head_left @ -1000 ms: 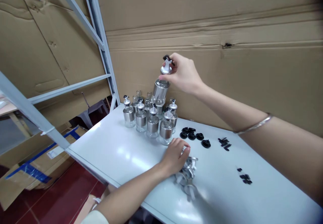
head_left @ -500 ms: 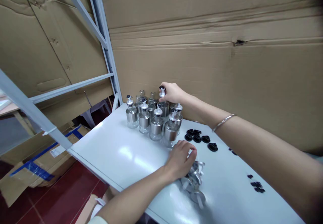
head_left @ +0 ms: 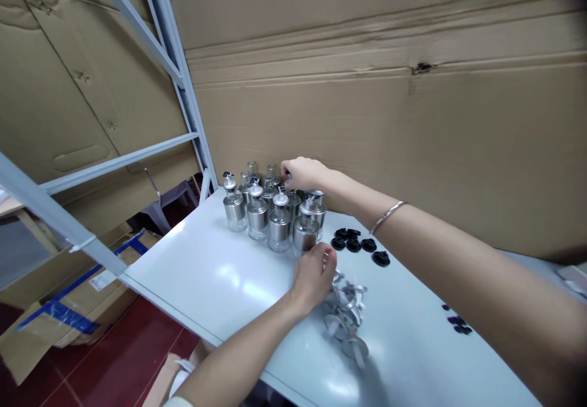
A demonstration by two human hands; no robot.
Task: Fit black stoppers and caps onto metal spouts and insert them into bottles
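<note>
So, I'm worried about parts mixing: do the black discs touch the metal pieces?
Apart: the head view shows bare tabletop between the black discs and the metal pieces.

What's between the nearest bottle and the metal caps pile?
The left hand, fingers curled, lies between the bottle and the metal caps, as the head view shows.

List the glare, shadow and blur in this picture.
Head view: white glare patches on the table; head view: a soft shadow beside the metal parts, which look slightly smeared; head view: right forearm soft toward the frame edge; head view: top right corner darkened.
</note>
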